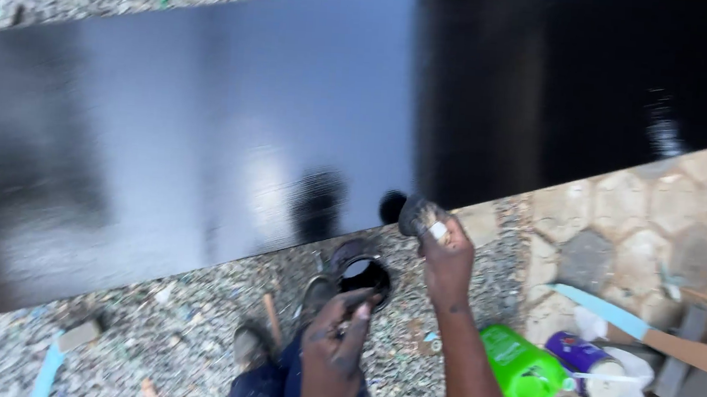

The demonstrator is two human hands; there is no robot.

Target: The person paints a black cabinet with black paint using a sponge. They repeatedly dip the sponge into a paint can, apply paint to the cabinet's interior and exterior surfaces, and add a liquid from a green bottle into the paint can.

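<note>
Right hand [446, 259], fingers closed on a paint-soaked pad [416, 214] at the near edge of the black board [209, 130]. Left hand [331, 346] grips a paint tin [362, 275] just beneath, over gravel [154, 325].

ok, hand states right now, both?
Left hand: grip closed on the small open tin of black paint.
Right hand: grip closed on a dark wad, by the black panel.
</note>
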